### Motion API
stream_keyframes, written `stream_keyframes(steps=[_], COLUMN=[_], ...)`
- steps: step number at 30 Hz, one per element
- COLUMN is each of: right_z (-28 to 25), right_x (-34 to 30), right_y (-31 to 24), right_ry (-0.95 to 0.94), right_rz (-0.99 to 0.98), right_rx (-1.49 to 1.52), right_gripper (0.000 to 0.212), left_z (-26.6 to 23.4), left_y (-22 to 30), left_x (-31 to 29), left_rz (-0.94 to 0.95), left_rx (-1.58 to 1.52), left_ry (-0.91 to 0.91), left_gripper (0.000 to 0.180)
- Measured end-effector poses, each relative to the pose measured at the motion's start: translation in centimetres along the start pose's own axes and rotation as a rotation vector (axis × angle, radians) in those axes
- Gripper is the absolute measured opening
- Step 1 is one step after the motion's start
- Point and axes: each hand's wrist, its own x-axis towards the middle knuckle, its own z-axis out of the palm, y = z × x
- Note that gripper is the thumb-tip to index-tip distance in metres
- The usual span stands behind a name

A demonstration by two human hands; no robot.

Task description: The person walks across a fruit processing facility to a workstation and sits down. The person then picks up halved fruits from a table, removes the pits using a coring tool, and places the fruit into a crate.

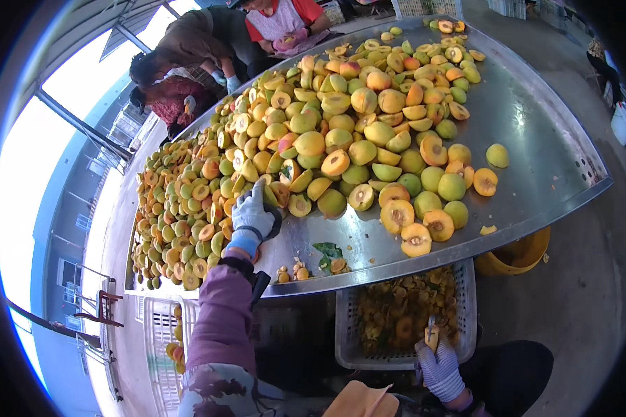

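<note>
On the worktop's near left, left hand had fingers on the fruit pile, grip unclear, right hand's fingers clamped a small metal-tipped tool by the crate; pulling from the pile's base likely risked sending some over the edge.

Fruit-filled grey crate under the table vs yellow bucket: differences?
Shape: the grey crate is rectangular; the yellow bucket is round.
Walls: the crate's are slotted; the bucket's look solid.
Contents: the crate holds fruit pieces; the bucket's are unclear.
Shared: open tops, partly hidden by the metal table.
</note>
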Motion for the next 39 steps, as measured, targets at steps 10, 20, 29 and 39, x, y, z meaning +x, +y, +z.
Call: stream_keyframes(steps=[10,20,29,39], right_z=[3.3,4.6,4.8,5.1], right_x=[-2.5,-4.7,-5.7,-5.7], right_y=[-4.6,-4.1,-3.6,-2.6], right_ry=[0.078,0.184,0.122,-0.019], right_rz=[-0.546,-0.751,-0.624,-0.551], right_rx=[-0.512,-0.767,-0.829,-0.653], right_gripper=[0.028,0.034,0.034,0.039], left_z=[-5.4,-5.9,-7.0,-5.9], left_y=[6.6,12.6,13.7,15.2], left_x=[-18.8,-27.2,-29.0,-29.1], left_rz=[-0.017,-0.164,0.026,0.0], left_rx=[-2.121,-2.351,-2.063,-1.826], left_ry=[-0.695,-0.911,-0.746,-0.482], left_gripper=[0.091,0.087,0.075,0.075])
